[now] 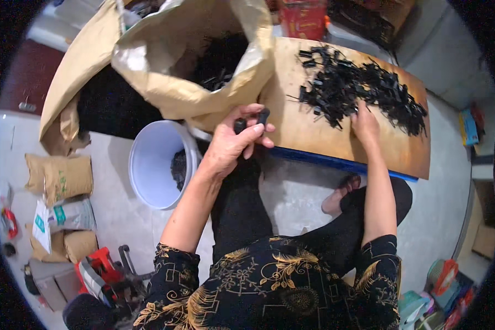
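Some brown packages (74, 176) lie on the grey floor (114, 234) at left; at right there is a blue-and-yellow box (468, 127).

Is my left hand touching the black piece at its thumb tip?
Touching: the head view shows the black piece pinched in the left hand, against the thumb.

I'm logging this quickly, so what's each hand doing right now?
Left hand: partly closed, holding small black pieces.
Right hand: fingertips at the black pile; can't tell whether it grips anything.
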The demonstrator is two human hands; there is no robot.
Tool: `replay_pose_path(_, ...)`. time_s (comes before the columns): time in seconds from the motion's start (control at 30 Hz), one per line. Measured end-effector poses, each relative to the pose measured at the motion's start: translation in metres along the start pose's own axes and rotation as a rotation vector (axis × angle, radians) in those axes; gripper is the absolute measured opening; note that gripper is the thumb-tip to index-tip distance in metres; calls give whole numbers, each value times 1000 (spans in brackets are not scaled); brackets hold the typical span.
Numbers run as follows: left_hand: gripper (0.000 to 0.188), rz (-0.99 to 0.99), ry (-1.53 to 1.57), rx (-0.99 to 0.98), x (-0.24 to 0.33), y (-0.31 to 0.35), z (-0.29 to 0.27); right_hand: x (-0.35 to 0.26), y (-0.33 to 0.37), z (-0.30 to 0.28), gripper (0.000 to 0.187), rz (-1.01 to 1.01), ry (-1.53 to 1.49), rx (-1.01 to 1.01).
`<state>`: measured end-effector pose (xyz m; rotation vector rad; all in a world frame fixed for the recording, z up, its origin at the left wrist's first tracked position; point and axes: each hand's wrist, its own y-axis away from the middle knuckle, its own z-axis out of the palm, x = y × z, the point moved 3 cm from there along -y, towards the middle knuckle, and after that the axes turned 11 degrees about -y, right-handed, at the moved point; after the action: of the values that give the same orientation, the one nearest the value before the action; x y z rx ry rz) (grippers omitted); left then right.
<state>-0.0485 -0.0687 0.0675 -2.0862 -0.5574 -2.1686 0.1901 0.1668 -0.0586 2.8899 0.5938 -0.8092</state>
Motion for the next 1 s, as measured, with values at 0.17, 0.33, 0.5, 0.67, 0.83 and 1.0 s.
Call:
replay_pose_path(0.17, 33, -8, -60, 278, -16, 52, -86, 11, 0, -2, 41, 113, -12, 110)
replay_pose_path(0.33, 36, -151, -176, 567, -65, 96, -189, 25, 8, -7, 43, 4, 56, 182)
replay_pose_path(0.5, 48, -281, -564, 727, -87, 116, -247, 16, 16, -8, 39, 54, 8, 194)
replay_pose_path(0.67, 46, -5, -628, 827, -69, 98, -235, 44, 14, -15, 34, 106, 86, 205)
replay_pose_path(0.83, 15, 231, -551, 591, -20, 86, -145, 28, 10, -18, 34, -36, -62, 354)
replay_pose_path(1.0, 19, 274, -406, -115, 0, 41, -19, 40, -10, -32, 35, 6, -264, 320)
